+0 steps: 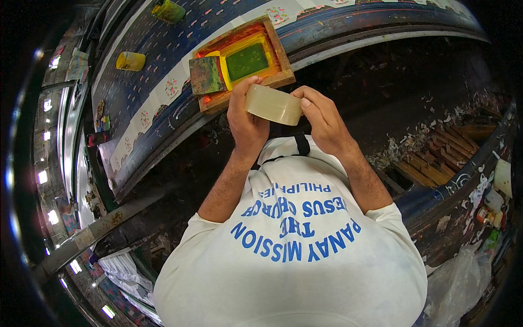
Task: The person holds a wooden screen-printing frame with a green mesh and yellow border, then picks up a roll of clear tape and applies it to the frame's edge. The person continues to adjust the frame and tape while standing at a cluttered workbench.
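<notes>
White shirt [289, 291] front comes first, spread out on the near side of the wooden frame [277, 46]. Between the two, just short of the frame's near edge, a wide roll of tan tape [272, 106] is held up in both hands. The left hand [248, 120] is closed round one end of it; the right hand [325, 120] pinches the opposite end between thumb and forefinger. Whether any loose tail is lifted, I can't tell from here.

Seems to me the business is getting the tape's end started. I'd have the left do nothing but steady the roll while the right thumb feels for the ridge, then raise the full width together so it doesn't split. Best peel away from the frame, mind: its yellow-rimmed green panel [248, 61] and the stained block [206, 76] at its left look inky enough to foul the sticky face. Short, even pulls, or the tail could fold onto the fingers.
</notes>
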A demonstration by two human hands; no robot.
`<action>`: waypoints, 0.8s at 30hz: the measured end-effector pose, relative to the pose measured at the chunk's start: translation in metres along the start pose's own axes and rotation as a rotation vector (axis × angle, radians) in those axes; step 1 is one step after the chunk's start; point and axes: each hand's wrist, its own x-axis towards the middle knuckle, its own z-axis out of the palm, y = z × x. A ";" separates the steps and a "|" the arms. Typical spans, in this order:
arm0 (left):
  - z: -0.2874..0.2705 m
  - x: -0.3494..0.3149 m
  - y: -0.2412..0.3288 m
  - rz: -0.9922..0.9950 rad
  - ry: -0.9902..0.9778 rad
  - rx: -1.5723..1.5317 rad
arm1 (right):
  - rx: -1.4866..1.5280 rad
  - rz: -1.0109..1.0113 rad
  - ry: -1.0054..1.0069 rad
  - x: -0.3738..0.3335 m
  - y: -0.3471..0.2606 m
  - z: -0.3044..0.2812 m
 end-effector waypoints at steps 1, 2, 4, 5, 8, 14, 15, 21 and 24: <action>0.001 0.002 0.002 0.008 0.015 -0.004 | -0.005 0.000 0.000 0.000 -0.001 0.000; 0.002 0.002 0.004 0.016 0.030 -0.007 | -0.010 0.000 0.001 0.001 -0.002 0.000; 0.002 0.003 0.004 0.038 0.036 0.021 | -0.019 -0.002 0.001 0.001 -0.002 0.001; 0.001 0.003 0.003 0.050 0.039 0.034 | -0.023 -0.003 0.002 0.000 -0.003 0.001; -0.002 0.001 -0.001 0.028 -0.009 0.041 | -0.027 -0.022 0.012 0.000 -0.001 0.002; -0.001 0.001 0.001 0.000 -0.020 0.005 | -0.011 -0.002 0.018 0.001 -0.002 0.003; 0.000 0.001 0.000 0.006 -0.001 0.003 | -0.013 0.000 0.015 0.002 -0.004 0.003; 0.002 0.001 -0.001 0.016 0.030 -0.004 | -0.057 -0.008 0.017 0.001 -0.003 0.005; 0.001 0.002 0.000 0.026 0.031 0.017 | -0.074 -0.031 0.026 0.000 -0.003 0.007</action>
